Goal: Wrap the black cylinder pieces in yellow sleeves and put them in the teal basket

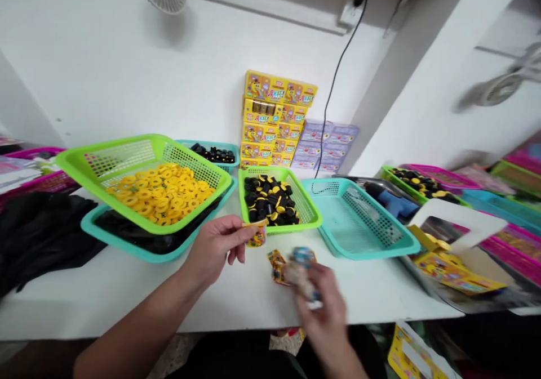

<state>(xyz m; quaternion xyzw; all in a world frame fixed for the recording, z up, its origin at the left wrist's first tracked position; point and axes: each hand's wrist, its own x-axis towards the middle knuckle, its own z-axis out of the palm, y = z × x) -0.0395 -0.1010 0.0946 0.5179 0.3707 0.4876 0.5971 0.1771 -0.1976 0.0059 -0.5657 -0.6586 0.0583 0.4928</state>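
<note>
Between the thumb and fingers of my left hand (pixel 222 242) is a small yellow printed label (pixel 257 235), slightly curved, just in front of the green basket of black-and-yellow caps (pixel 276 199). My right hand (pixel 323 297) is smeared by motion over the white table. Its fingers are bent round a blurred blue, beige and white thing (pixel 301 272) whose kind I cannot make out. Beside it on the table lie several small yellow-and-dark printed pieces (pixel 276 266), partly covered by the blur.
A green basket (pixel 105 142) of yellow rings (pixel 164 190) rests on a teal basket (pixel 95 230) at left. Another teal basket (pixel 372 249) stands at right, near a tray with yellow packaging (pixel 456 266). Stacked yellow boxes (pixel 273 123) and purple boxes (pixel 327 145) stand against the wall.
</note>
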